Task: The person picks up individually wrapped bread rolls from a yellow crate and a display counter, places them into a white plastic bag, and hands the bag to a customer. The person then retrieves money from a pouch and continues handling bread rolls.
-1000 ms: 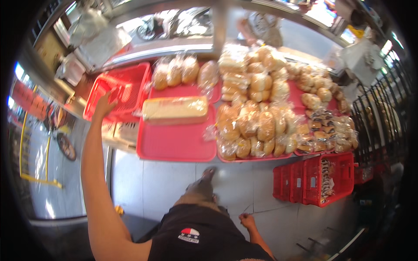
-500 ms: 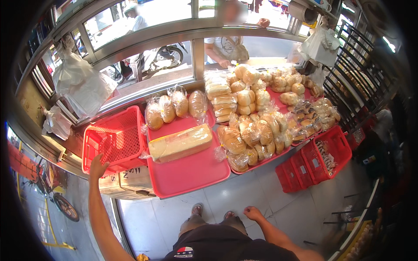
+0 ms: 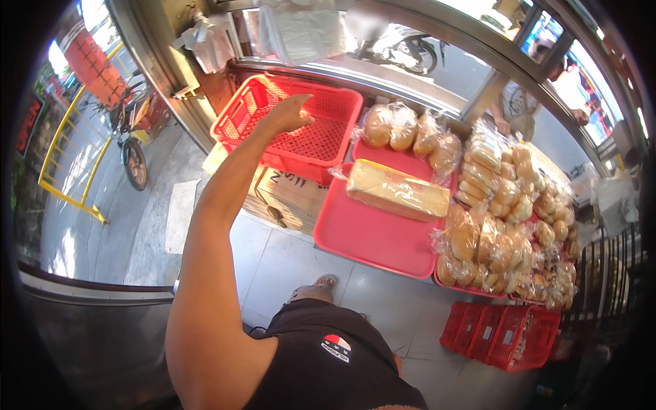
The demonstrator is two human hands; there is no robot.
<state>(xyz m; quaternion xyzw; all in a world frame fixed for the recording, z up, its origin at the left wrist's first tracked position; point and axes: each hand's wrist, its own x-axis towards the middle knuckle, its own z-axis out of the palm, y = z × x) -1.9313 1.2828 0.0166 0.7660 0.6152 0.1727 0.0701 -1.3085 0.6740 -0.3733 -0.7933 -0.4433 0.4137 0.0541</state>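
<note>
My left hand [image 3: 290, 115] reaches over the red plastic basket [image 3: 321, 166], thumb and fingers apart, with nothing in it. The hand hides part of the basket's floor, and I cannot tell if it touches the basket. To the basket's right is a red tray [image 3: 372, 240] with a long wrapped loaf of bread [image 3: 398, 191] across it. Several bagged round loaves [image 3: 403, 126] stand behind that loaf. Of my right hand only a small sliver of skin [image 3: 398, 363] seems to show beside my torso; its fingers are hidden.
A cardboard box [image 3: 290, 198] is under the basket. More bagged breads and buns [image 3: 488, 236] crowd the trays on the right. Red crates [image 3: 502, 335] are on the tiled floor. White plastic bags [image 3: 301, 31] hang by the window. A person [image 3: 516, 102] is outside.
My view has swung left, so the tray and breads sit farther right in it. My left hand has moved from the basket's near left edge to over its inside. My right hand is now mostly hidden.
</note>
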